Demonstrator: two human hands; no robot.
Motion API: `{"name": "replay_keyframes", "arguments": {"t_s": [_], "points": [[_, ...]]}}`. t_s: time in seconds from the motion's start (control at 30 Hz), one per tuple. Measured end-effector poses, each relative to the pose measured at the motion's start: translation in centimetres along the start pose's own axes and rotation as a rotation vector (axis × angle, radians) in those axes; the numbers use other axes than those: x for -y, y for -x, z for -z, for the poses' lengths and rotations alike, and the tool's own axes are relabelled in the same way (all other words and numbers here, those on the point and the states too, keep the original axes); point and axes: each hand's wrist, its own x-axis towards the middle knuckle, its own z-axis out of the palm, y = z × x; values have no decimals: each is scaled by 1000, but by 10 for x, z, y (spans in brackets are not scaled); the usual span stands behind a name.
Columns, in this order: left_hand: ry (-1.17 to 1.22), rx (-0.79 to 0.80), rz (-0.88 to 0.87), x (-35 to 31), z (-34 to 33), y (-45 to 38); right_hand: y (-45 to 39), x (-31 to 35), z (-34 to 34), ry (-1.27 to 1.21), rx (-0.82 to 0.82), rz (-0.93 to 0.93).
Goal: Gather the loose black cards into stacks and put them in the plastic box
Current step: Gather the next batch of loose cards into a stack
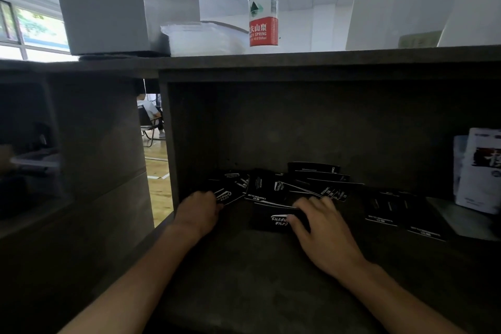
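A heap of loose black cards (pixel 282 187) with white print lies on the floor of a dark shelf compartment. My left hand (pixel 199 210) reaches to the heap's left end, its fingers curled onto a card there. My right hand (pixel 317 221) lies with fingers spread on a small stack of black cards (pixel 271 218) in front of the heap, thumb against its near edge. More black cards (pixel 401 214) lie flat to the right. A clear plastic box (pixel 200 38) stands on the shelf top above.
A water bottle (pixel 263 5) with a red label stands on the shelf top beside a grey box (pixel 113 3) and white cartons (pixel 401 19). White packets (pixel 479 171) lean at the compartment's right end. A wooden divider wall (pixel 168 144) bounds the left side.
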Motion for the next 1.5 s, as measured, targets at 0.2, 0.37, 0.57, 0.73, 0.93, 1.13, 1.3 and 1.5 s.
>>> {"name": "replay_keyframes", "arguments": {"t_s": [0.2, 0.37, 0.57, 0.73, 0.93, 1.13, 1.3, 1.5], "points": [[44, -128, 15, -2, 8, 6, 2, 0, 0, -38, -22, 14], [452, -362, -97, -3, 19, 7, 2, 4, 4, -72, -17, 22], [786, 86, -484, -36, 29, 30, 3, 8, 3, -17, -25, 13], [1056, 375, -402, -51, 38, 44, 4, 7, 1, 28, 39, 19], [431, -224, -173, -10, 15, 3, 3, 7, 0, 102, 48, 43], [71, -55, -2, -2, -3, -9, 1, 8, 1, 94, 65, 22], [49, -150, -12, 1, -5, -4, 2, 9, 2, 76, 19, 10], [207, -306, -28, 1, 3, 0, 3, 9, 3, 69, 13, 23]]}}
